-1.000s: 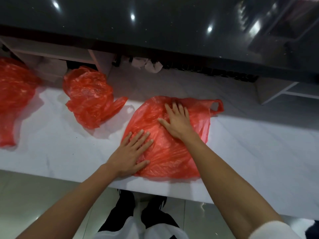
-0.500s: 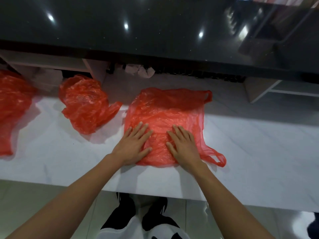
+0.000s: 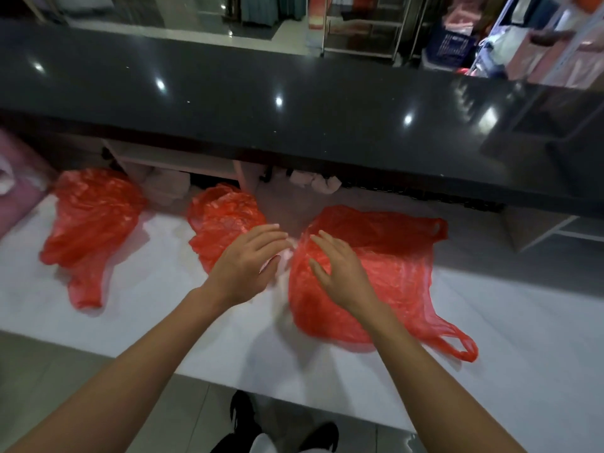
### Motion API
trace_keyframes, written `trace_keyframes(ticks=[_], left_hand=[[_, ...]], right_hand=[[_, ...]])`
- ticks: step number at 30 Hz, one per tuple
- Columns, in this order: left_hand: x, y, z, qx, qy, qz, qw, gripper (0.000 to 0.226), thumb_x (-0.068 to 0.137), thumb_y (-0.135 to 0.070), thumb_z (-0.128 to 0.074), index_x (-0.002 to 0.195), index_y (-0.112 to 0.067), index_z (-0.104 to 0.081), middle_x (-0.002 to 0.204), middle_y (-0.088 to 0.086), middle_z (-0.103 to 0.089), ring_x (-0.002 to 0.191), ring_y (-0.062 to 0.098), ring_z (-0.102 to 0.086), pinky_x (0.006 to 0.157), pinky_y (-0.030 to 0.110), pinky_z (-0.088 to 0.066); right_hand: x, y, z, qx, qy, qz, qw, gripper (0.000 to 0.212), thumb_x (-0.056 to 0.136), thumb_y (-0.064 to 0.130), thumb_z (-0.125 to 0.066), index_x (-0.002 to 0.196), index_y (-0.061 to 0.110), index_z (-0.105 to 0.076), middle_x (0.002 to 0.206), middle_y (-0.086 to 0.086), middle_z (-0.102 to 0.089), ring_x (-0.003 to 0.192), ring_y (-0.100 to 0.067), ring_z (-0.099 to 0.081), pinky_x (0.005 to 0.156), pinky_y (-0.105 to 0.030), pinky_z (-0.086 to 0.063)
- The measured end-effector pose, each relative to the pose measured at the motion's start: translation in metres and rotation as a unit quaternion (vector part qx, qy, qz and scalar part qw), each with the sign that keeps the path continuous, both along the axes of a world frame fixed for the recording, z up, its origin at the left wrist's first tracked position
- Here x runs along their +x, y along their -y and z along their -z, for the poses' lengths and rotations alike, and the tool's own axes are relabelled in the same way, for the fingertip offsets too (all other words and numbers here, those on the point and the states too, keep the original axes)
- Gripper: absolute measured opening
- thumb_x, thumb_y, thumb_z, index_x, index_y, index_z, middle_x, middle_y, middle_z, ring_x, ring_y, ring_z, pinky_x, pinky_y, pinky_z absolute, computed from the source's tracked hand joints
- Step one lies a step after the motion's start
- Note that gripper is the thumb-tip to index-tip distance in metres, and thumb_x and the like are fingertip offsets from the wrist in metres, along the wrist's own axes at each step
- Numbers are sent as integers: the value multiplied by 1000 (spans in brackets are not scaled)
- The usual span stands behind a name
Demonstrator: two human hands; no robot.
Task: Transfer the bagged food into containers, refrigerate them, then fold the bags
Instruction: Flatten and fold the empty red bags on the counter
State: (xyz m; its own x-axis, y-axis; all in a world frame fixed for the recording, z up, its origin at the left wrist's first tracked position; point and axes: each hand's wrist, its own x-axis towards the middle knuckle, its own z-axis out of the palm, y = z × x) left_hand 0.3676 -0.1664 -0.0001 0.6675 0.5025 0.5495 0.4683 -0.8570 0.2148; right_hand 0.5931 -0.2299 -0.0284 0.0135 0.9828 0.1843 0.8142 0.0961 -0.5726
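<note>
Red bag [image 3: 389, 273] is lying flattened on the white counter [image 3: 523, 322]; right hand [image 3: 340, 269], fingers spread, is pressing it; left hand [image 3: 251, 263] is hovering spread beside.

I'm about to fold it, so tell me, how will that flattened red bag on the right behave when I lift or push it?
The flattened red bag is probably floppy: thin, crinkled film lying limp under the right hand. Likely very light, since it looks empty. It may slide on the glossy white counter.

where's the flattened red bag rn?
Head view: the flattened red bag lies right of centre on the white counter, under the right hand, with a crumpled red bag to its left.
</note>
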Motion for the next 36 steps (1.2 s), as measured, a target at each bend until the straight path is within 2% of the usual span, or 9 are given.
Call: trace_keyframes(ticks=[4, 8, 15, 19, 22, 25, 27, 30, 36], left_hand=[[-54, -26, -5, 19, 17, -105, 994, 32, 89, -8, -65, 120, -9, -71, 133, 8, -65, 133, 29, -53, 107, 46, -44], [-93, -49, 8, -145, -44, -174, 973, 62, 85, -23, -62, 146, -19, -51, 156, 5, -44, 144, 29, -40, 107, 52, -44], [-109, -72, 32, -288, -168, -125, 935, 81, 86, -37, -65, 158, -31, -29, 159, 4, -37, 144, 27, -37, 114, 48, -36], [-111, -73, 43, -298, -179, -128, 929, 67, 91, -35, -67, 152, -30, -41, 154, 0, -44, 141, 22, -41, 111, 40, -40], [-112, -71, 47, -290, -116, -150, 938, 42, 92, -26, -68, 134, -25, -63, 134, -3, -62, 123, 21, -58, 95, 33, -46], [-108, -78, 37, -295, -9, -170, 940, 25, 90, -14, -70, 115, -16, -75, 115, 1, -72, 106, 22, -65, 92, 30, -48], [-104, -86, 28, -289, 48, -161, 942, 22, 88, -8, -72, 109, -13, -77, 105, 2, -74, 97, 23, -68, 91, 36, -53], [-93, -95, 7, -314, 146, -176, 922, 21, 90, -11, -72, 110, -13, -76, 102, -1, -74, 92, 16, -68, 88, 38, -57], [-68, -112, -42, -373, 299, -187, 858, 13, 96, -13, -62, 88, -21, -69, 83, -5, -70, 81, 13, -66, 74, 29, -55]], right_hand=[[-59, -43, -15, -30, -32, -43, 998, 68, 91, 35, -68, 152, 24, -40, 159, -6, -36, 143, -25, -36, 118, -40, -31], [-102, -73, -14, -105, -68, -28, 992, 92, 85, 45, -74, 158, 22, -23, 163, -2, -27, 150, -19, -23, 121, -34, -22], [-130, -81, 22, -182, -8, 51, 982, 109, 80, 44, -75, 161, 20, -7, 145, -10, -51, 132, -31, -46, 104, -41, -42], [-140, -73, 37, -196, 1, 95, 976, 115, 75, 57, -72, 159, 16, -5, 135, -14, -54, 126, -34, -50, 101, -44, -45], [-140, -60, 46, -169, 27, 83, 982, 96, 73, 60, -63, 152, 15, -30, 128, -10, -60, 122, -33, -54, 99, -44, -46], [-125, -44, 57, -85, 100, 30, 991, 50, 75, 39, -56, 123, 27, -64, 119, 4, -66, 116, -24, -57, 95, -42, -46], [-115, -40, 56, -50, 133, 33, 989, 31, 80, 26, -56, 107, 31, -72, 107, 9, -70, 104, -20, -59, 88, -37, -45], [-106, -46, 32, 29, 53, 81, 995, 27, 82, 12, -58, 101, 19, -76, 92, 1, -73, 87, -23, -59, 79, -34, -41], [-57, -46, -42, 134, -49, 179, 973, 31, 84, -5, -65, 110, 9, -75, 93, 1, -66, 87, -19, -59, 85, -29, -46]])
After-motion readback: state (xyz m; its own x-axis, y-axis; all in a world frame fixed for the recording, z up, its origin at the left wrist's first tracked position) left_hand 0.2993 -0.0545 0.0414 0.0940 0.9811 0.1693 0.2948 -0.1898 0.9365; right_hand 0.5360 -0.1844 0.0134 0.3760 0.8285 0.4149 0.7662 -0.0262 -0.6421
